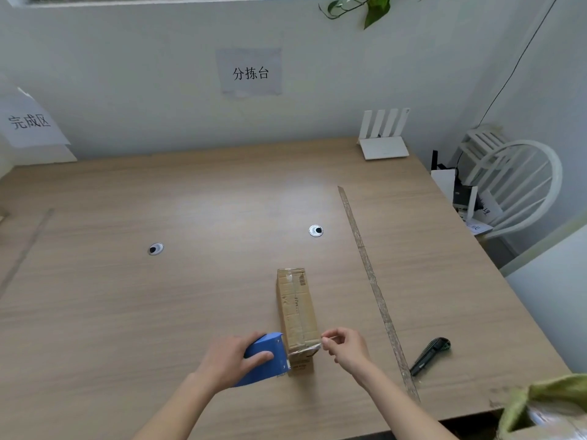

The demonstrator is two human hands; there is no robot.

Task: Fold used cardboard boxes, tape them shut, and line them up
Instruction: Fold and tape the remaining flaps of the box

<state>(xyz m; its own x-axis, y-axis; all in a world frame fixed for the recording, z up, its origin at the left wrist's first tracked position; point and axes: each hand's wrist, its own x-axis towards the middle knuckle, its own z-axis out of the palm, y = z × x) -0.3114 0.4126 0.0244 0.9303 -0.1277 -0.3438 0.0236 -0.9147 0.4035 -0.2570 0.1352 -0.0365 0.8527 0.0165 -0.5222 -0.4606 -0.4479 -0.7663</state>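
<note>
A narrow cardboard box (297, 309) lies lengthwise on a wooden table (158, 296), near its front edge, with one end towards the viewer. A blue tape dispenser (265, 358) is gripped by the left hand (232, 360) and held against the box's near left corner. A strip of clear tape (306, 347) is stretched from the dispenser across the near end of the box, and its free end is pinched by the right hand (347, 346), thumb against fingertips, just right of the box.

The taping step appears to be in hand; the near end is being sealed. Next, the strip would probably need to be pressed flat on the cardboard and torn at the dispenser's teeth. A box cutter (430, 357) lies to the right, beyond a long tape line (371, 277) stuck along the table.
</note>
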